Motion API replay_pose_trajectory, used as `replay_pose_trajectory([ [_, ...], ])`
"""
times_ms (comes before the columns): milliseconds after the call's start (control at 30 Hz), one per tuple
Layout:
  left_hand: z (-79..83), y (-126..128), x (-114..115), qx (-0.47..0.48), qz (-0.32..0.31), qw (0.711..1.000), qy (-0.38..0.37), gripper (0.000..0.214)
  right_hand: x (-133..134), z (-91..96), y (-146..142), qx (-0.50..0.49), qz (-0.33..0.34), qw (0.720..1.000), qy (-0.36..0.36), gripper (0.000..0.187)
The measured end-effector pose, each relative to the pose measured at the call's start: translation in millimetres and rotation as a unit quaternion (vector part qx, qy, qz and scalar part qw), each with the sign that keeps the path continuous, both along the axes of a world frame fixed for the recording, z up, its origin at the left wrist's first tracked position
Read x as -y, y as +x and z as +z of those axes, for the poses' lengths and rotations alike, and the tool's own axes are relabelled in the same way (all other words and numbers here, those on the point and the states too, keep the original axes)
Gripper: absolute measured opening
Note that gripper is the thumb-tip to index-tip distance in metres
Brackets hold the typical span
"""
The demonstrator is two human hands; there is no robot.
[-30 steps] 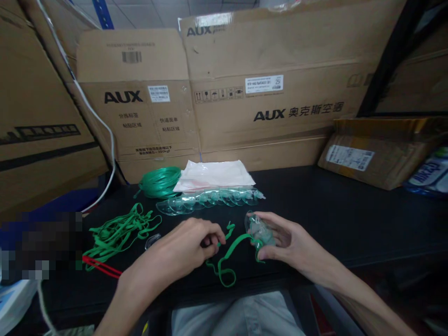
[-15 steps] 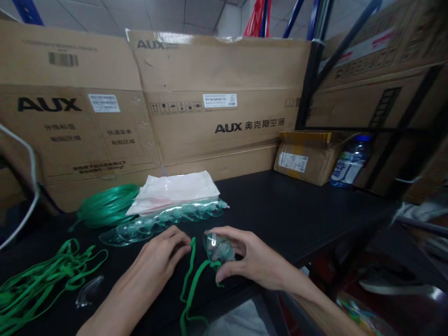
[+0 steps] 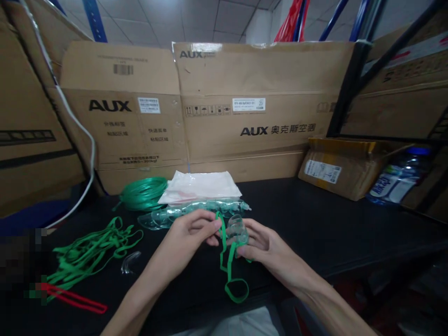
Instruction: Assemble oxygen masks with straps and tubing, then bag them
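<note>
A clear, green-tinted oxygen mask [image 3: 235, 226] is gripped between the thumb and fingers of my right hand [image 3: 261, 240], its small size partly hidden by them. From the mask's near side a green elastic strap [image 3: 229, 268] hangs down in a loop. My left hand [image 3: 198, 228] pinches the strap's other end between thumb and finger, close to the mask's left side. Behind my hands lies a row of nested clear green masks [image 3: 154, 220] on the black table [image 3: 280, 200].
A coil of green tubing [image 3: 143, 193] and white packets [image 3: 203, 184] lie at the back. On the left are tangled green straps [image 3: 87, 252], thin clear or metal strips [image 3: 130, 262] and a red looped band [image 3: 77, 298]. A cardboard box [image 3: 336, 168] and a bottle [image 3: 397, 179] stand right.
The view has swung left, bringing the red band into sight. My left hand has brought the strap end nearer the mask, which has turned in my right hand.
</note>
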State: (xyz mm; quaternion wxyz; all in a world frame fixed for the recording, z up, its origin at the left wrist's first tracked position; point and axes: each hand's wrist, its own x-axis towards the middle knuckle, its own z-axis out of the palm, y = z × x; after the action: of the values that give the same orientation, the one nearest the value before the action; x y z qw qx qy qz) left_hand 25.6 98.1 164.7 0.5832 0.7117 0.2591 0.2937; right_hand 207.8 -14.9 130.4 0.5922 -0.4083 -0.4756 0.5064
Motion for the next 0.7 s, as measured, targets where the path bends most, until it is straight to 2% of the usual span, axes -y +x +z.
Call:
replay_pose_trajectory([
  [100,-1.8,2,0,0.022,0.008,0.998,-0.054,0.041,-1,-2.0,0,0.013,-0.022,1.0,0.003,0.039],
  [267,1.1,-4,-4,0.025,0.073,0.996,-0.041,0.04,-3,-5.0,0,0.041,-0.081,0.996,0.024,0.043],
  [433,0.7,-9,-6,0.018,0.083,0.994,-0.074,0.033,-2,-5.1,-1,0.047,-0.061,0.997,0.009,0.034],
  [600,-7.8,-8,-12,-0.007,0.085,0.996,-0.001,0.033,-1,-7.6,-1,0.066,-0.059,0.996,-0.001,0.034],
  [700,-6.5,-8,-12,-0.001,0.079,0.996,-0.03,0.035,-2,-10.9,0,0.069,-0.048,0.996,0.002,0.035],
])
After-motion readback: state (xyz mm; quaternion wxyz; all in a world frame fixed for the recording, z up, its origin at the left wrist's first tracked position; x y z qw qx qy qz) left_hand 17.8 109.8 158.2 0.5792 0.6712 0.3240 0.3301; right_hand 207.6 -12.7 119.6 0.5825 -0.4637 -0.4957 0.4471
